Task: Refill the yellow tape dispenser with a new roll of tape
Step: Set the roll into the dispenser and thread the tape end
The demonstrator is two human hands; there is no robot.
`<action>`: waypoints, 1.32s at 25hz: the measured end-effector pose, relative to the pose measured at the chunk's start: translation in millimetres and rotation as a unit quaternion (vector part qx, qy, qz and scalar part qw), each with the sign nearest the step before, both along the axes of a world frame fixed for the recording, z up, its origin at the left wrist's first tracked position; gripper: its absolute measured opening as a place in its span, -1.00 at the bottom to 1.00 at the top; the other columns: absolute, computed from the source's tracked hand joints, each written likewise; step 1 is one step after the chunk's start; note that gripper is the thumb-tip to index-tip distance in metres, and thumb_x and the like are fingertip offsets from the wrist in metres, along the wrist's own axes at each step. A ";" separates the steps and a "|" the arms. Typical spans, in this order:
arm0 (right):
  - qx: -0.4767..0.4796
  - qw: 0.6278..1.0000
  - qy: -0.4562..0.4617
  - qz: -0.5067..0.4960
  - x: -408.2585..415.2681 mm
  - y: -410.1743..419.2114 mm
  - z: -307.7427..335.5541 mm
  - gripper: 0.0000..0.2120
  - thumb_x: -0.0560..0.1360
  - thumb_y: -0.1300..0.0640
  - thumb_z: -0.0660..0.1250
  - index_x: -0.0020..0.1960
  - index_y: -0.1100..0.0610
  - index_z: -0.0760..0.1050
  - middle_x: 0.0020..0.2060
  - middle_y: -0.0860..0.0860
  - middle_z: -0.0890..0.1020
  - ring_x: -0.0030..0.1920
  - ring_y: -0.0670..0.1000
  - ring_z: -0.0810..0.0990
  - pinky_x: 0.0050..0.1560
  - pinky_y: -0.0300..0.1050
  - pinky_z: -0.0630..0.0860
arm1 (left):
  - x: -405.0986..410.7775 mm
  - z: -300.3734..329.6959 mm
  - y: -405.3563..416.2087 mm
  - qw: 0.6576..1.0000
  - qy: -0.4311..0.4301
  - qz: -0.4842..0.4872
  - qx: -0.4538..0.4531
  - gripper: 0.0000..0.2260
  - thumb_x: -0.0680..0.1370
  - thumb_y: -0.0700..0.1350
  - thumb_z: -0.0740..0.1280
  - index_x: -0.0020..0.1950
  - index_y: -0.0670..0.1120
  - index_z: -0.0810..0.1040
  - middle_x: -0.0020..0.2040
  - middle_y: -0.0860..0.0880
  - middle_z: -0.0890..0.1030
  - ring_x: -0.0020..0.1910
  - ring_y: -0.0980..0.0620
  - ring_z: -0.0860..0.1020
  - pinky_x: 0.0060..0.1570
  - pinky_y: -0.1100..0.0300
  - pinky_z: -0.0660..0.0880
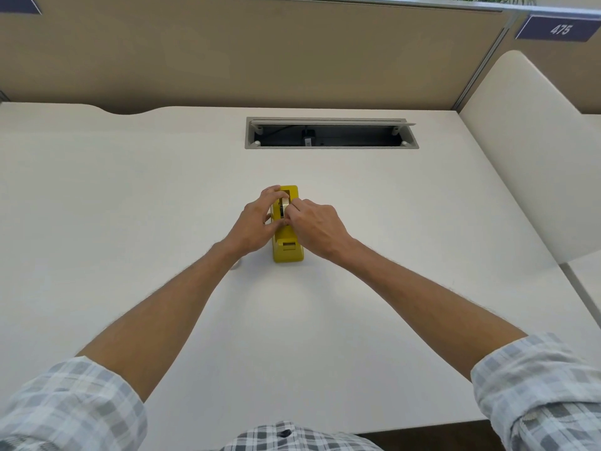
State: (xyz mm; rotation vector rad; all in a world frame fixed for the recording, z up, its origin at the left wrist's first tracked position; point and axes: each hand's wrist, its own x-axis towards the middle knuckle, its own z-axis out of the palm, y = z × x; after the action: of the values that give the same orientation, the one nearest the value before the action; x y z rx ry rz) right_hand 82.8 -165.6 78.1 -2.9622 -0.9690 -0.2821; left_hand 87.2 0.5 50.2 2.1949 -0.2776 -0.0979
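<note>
A yellow tape dispenser stands in the middle of the white desk, its cutter end toward me. A pale roll of tape sits in the dispenser's slot. My left hand wraps the dispenser's left side, fingers over the top edge by the roll. My right hand comes in from the right and pinches the roll with its fingertips. Both hands hide most of the roll and the dispenser's middle.
An open cable tray with a plug inside is set into the desk behind the dispenser. A beige partition runs along the back. A white side panel rises at the right. A small pale object peeks out under my left wrist.
</note>
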 end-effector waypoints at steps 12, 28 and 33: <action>-0.007 1.000 0.003 -0.010 -9.9 -0.6 7.5 -0.91 0.55 0.27 0.23 0.02 0.16 0.49 -0.09 0.04 0.58 -0.13 0.06 0.57 -0.38 -0.11 0.30 | -7.3 0.7 0.0 1.000 0.007 -0.019 0.003 -0.44 0.48 -0.20 0.38 0.44 0.02 0.29 0.53 0.06 0.24 0.31 -0.01 0.43 0.30 0.11 0.42; -0.009 0.998 -0.063 0.003 -51.9 -3.0 6.3 -0.88 0.40 0.29 0.45 -0.15 0.12 0.57 -0.29 -0.02 0.59 -0.34 0.01 0.57 -0.49 -0.17 0.24 | -16.3 -3.6 -3.0 0.999 -0.018 0.033 0.036 -0.41 0.49 -0.16 0.40 0.48 0.00 0.27 0.49 0.00 0.33 0.39 -0.07 0.40 0.36 -0.07 0.38; 0.002 0.994 -0.103 0.023 -61.5 -6.5 6.2 -0.85 0.34 0.33 0.49 -0.14 0.17 0.60 -0.34 0.01 0.59 -0.38 0.03 0.56 -0.51 -0.17 0.26 | -14.2 -6.9 0.8 0.998 -0.020 0.032 0.043 -0.41 0.48 -0.13 0.42 0.47 0.03 0.30 0.51 0.04 0.33 0.44 -0.03 0.36 0.36 -0.09 0.40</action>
State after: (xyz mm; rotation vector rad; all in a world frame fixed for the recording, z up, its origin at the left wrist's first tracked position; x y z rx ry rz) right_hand 21.4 -172.1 84.3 -2.9467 -1.0506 -0.5986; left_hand 73.1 1.4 43.3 2.2902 -0.2282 -0.0305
